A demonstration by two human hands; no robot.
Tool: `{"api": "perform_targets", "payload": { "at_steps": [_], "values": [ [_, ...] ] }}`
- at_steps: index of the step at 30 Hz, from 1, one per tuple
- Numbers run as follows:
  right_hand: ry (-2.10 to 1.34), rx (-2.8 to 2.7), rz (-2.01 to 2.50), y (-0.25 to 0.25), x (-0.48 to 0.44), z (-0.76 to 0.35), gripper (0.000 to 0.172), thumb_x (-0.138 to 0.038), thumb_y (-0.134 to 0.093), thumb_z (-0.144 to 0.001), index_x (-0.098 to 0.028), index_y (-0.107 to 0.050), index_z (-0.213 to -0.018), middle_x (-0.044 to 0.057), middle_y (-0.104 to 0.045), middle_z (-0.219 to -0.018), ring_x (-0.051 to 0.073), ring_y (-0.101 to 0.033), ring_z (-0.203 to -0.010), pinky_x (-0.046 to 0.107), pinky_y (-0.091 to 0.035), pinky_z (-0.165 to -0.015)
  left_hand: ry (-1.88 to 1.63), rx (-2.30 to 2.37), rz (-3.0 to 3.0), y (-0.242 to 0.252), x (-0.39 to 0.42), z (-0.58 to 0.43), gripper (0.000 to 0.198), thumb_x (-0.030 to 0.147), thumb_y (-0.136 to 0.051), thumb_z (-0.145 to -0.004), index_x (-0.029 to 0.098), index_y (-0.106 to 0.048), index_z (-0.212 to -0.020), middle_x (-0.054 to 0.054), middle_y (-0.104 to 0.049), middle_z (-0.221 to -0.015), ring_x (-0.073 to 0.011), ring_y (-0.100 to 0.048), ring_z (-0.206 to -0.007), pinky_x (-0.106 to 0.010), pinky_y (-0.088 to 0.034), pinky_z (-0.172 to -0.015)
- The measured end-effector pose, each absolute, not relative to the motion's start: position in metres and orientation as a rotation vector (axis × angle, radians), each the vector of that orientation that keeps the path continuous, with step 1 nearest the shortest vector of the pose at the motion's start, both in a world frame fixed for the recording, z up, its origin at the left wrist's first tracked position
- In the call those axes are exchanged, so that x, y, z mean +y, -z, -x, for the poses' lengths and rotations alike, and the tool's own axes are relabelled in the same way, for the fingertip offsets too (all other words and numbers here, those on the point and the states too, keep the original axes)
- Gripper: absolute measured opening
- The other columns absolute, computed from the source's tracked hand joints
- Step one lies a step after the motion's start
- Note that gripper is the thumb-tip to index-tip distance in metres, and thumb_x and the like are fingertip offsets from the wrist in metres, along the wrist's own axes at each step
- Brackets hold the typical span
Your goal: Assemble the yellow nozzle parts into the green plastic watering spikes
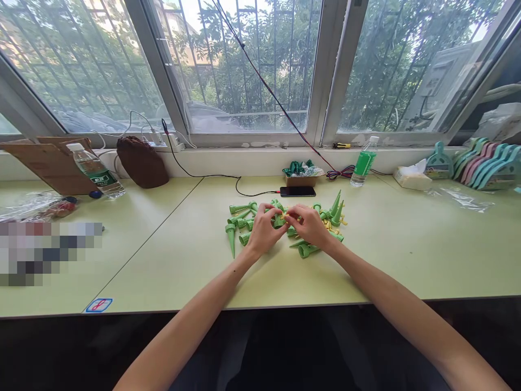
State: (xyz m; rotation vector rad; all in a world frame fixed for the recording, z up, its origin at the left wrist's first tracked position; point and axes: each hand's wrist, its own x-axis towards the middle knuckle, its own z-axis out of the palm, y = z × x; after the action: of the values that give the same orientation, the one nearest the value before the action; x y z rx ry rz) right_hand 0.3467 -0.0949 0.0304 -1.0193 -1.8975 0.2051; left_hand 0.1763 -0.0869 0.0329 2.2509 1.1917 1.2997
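My left hand (264,232) is closed on a green plastic watering spike (279,221), partly hidden by the fingers. Pinched in the fingertips of my right hand (312,227) is a small yellow plastic piece (284,215), right at the green part; whether it sits inside cannot be made out. Loose green spikes (230,239) lie around both hands, some pointed, others showing hollow wide ends. Two pointed ones (336,205) stand up beyond my right hand, among several small yellow pieces (326,215).
Behind the pile lie a black phone (298,191) on a cable and a small box (303,176) of green and white scraps. A green-labelled bottle (364,162), tissues (412,175) and hangers (488,163) are at the right. Another bottle (96,171) and a brown bag (142,162) stand left.
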Motion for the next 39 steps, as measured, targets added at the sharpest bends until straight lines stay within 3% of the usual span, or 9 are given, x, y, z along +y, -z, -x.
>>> {"api": "perform_targets", "payload": {
  "at_steps": [8,14,20,29,34,39],
  "values": [
    [-0.144,-1.917,1.116,-0.0313,-0.0942,-0.3479,0.030,-0.037,-0.053,-0.094,-0.018,-0.060,-0.071,0.002,-0.062,-0.068,0.014,-0.053,-0.062,0.027,-0.039,-0.060,-1.283,1.163,-2.290,-0.0301,-0.0863,-0.1764,0.025,0.029,-0.073,-0.075,0.020,-0.068,-0.098,-0.007,-0.052,-0.108,-0.0167,-0.060,-0.086,-0.031,-0.054,-0.075],
    [-0.270,-1.894,1.030,-0.0338,-0.0981,-0.3466,0.016,-0.033,-0.058,-0.090,-0.018,-0.063,-0.092,0.003,-0.065,-0.075,0.015,-0.058,-0.068,0.026,-0.044,-0.062,-1.312,1.191,-2.302,-0.0292,-0.0840,-0.1761,0.024,0.029,-0.072,-0.076,0.019,-0.068,-0.098,-0.007,-0.052,-0.109,-0.0156,-0.060,-0.082,-0.031,-0.053,-0.074],
    [-0.312,-1.903,1.020,-0.0323,-0.0962,-0.3459,0.011,-0.028,-0.057,-0.090,-0.019,-0.062,-0.087,0.003,-0.065,-0.076,0.016,-0.059,-0.069,0.026,-0.045,-0.062,-1.319,1.184,-2.310,-0.0296,-0.0847,-0.1766,0.023,0.028,-0.072,-0.077,0.019,-0.068,-0.097,-0.008,-0.053,-0.107,-0.0168,-0.060,-0.084,-0.031,-0.053,-0.073],
    [-0.284,-1.907,1.086,-0.0327,-0.0962,-0.3467,0.024,-0.035,-0.054,-0.093,-0.018,-0.063,-0.078,0.003,-0.065,-0.071,0.014,-0.055,-0.063,0.027,-0.041,-0.061,-1.291,1.177,-2.307,-0.0301,-0.0859,-0.1768,0.023,0.028,-0.073,-0.076,0.019,-0.068,-0.096,-0.007,-0.053,-0.106,-0.0167,-0.060,-0.085,-0.031,-0.053,-0.074],
    [-0.286,-1.891,1.052,-0.0312,-0.0966,-0.3460,0.013,-0.031,-0.058,-0.089,-0.019,-0.062,-0.089,0.003,-0.064,-0.074,0.015,-0.057,-0.067,0.027,-0.044,-0.063,-1.288,1.219,-2.313,-0.0312,-0.0849,-0.1768,0.020,0.027,-0.071,-0.077,0.018,-0.067,-0.095,-0.007,-0.053,-0.105,-0.0158,-0.060,-0.081,-0.032,-0.052,-0.074],
    [-0.324,-1.909,1.034,-0.0307,-0.0963,-0.3459,0.010,-0.026,-0.055,-0.090,-0.019,-0.061,-0.087,0.003,-0.066,-0.077,0.016,-0.060,-0.071,0.028,-0.045,-0.065,-1.262,1.244,-2.316,-0.0313,-0.0851,-0.1767,0.022,0.028,-0.073,-0.075,0.018,-0.067,-0.094,-0.007,-0.053,-0.105,-0.0161,-0.060,-0.080,-0.032,-0.052,-0.075]
  ]
}}
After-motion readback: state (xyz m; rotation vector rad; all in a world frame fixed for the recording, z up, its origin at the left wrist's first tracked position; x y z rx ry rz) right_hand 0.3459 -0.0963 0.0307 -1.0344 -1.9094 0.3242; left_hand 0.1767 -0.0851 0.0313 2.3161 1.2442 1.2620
